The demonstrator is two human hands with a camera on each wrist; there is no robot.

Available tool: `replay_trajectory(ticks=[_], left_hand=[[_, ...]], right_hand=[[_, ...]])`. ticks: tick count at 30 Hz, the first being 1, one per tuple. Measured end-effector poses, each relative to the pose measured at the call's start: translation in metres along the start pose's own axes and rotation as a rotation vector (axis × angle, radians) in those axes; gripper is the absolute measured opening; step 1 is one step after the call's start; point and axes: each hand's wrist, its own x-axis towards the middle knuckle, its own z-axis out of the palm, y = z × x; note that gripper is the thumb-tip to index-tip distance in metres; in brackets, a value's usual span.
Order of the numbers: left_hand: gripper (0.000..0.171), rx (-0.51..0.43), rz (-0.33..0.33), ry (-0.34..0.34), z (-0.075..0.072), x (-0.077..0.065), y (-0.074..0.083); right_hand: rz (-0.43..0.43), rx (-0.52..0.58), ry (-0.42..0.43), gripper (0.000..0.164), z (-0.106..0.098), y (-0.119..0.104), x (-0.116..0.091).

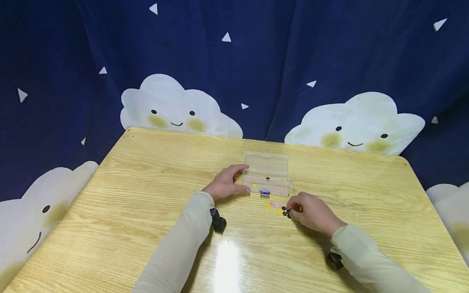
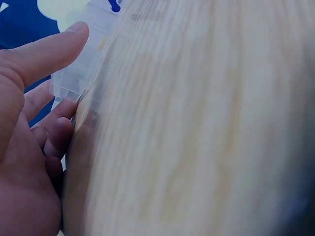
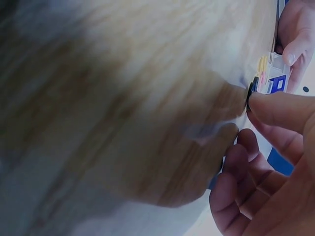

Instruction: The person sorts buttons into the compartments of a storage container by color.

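A clear plastic box (image 1: 265,181) stands on the table with its lid (image 1: 266,162) raised at the back and a blue clasp (image 1: 265,193) in front. Inside lie a black round piece (image 1: 267,178), a yellow one (image 1: 254,185) and pink ones (image 1: 278,190). My left hand (image 1: 227,183) holds the box's left end, thumb at the front corner, fingers toward the back. Just right of the box's front, my right hand (image 1: 312,211) pinches a small black round piece (image 3: 252,91) between thumb and forefinger, at table level. Its fingertips partly hide neighbouring black pieces (image 1: 285,213).
Loose yellow pieces (image 1: 269,205) and pink pieces (image 1: 273,204) lie in front of the box, left of the black ones. The wooden table (image 1: 152,181) reaches back to a dark blue curtain (image 1: 241,63) with clouds. Both wrists carry black cameras (image 1: 218,222).
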Motion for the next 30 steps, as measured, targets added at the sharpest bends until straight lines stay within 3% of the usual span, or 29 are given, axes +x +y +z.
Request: replay_trajectory(ticks=[12, 30], left_hand=[[0.078, -0.013, -0.004, 0.001, -0.0014, -0.0025, 0.0001], [0.077, -0.003, -0.017, -0.008, -0.0025, -0.0033, 0.0048]], right_hand=[[0.086, 0.036, -0.013, 0.008, 0.0034, -0.0022, 0.0006], [0.079, 0.054, -0.027, 0.014, 0.0012, -0.0033, 0.0002]])
